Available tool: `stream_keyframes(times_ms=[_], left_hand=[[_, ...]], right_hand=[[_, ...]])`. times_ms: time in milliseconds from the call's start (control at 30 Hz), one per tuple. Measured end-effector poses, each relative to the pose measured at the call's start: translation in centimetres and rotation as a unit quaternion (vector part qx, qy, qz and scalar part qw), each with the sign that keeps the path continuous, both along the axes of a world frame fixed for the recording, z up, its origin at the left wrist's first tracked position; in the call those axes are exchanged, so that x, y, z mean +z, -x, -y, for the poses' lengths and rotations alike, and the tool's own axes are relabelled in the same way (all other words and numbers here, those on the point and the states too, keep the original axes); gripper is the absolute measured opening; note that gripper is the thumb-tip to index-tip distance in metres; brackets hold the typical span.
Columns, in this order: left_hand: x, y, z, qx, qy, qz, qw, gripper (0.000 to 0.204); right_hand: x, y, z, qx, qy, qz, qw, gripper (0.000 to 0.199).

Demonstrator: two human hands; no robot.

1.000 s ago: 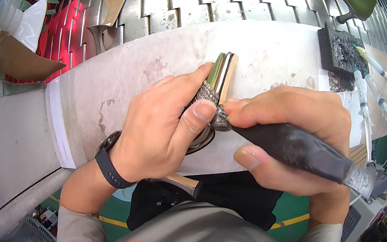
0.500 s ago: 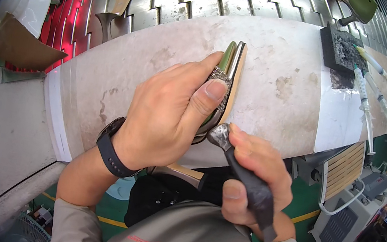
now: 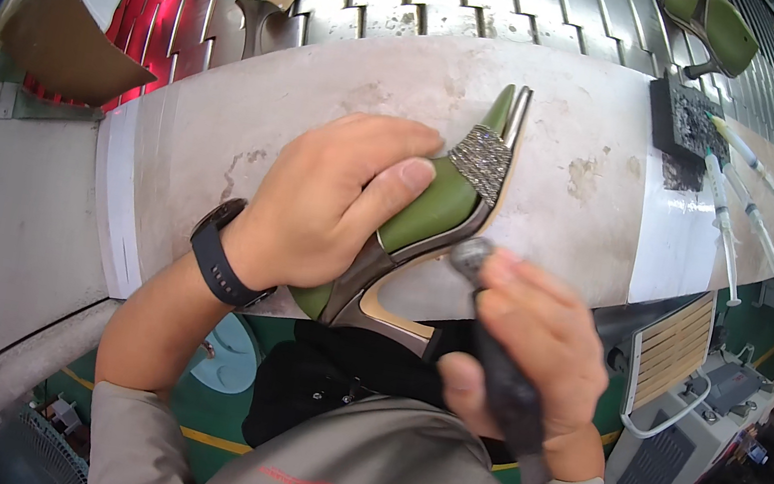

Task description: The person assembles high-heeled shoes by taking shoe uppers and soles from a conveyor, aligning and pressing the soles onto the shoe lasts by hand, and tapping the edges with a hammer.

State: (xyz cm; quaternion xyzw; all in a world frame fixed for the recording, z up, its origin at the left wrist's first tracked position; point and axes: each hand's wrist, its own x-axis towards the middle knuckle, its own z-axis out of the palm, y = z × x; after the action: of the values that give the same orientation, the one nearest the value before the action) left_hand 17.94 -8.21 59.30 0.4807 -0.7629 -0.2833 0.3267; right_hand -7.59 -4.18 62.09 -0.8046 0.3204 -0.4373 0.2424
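Green high-heeled shoe (image 3: 432,211) gripped by left hand (image 3: 332,203) over counter (image 3: 588,122); right hand (image 3: 523,345) clasps dark tool (image 3: 500,361); best applied lightly along the sole edge.

Your left hand (image 3: 327,202) reaches forward from the lower left, palm down, fingers (image 3: 393,137) curled closed in a grip, thumb stretched flat toward the right. A black band circles that wrist. Your right hand (image 3: 522,350) sits lower and nearer your body, fist wrapped tight, knuckles up, forearm entering from the lower right in a grey sleeve.
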Motion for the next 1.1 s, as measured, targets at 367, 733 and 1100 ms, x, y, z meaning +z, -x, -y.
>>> stream_keyframes(times_ms=[367,733,1100], left_hand=[[0.8,0.3,-0.6,0.004,0.007,0.000,1.000,0.030],[0.3,0.5,-0.9,0.033,0.043,-0.003,0.999,0.027],[-0.4,0.4,-1.0,0.043,0.051,-0.030,0.997,0.024]], right_hand=[[0.1,-2.0,0.0,0.068,-0.026,-0.045,0.996,0.035],[-0.4,-2.9,0.2,0.151,-0.142,0.023,0.978,0.035],[-0.3,-2.1,-1.4,0.060,-0.072,-0.034,0.995,0.038]])
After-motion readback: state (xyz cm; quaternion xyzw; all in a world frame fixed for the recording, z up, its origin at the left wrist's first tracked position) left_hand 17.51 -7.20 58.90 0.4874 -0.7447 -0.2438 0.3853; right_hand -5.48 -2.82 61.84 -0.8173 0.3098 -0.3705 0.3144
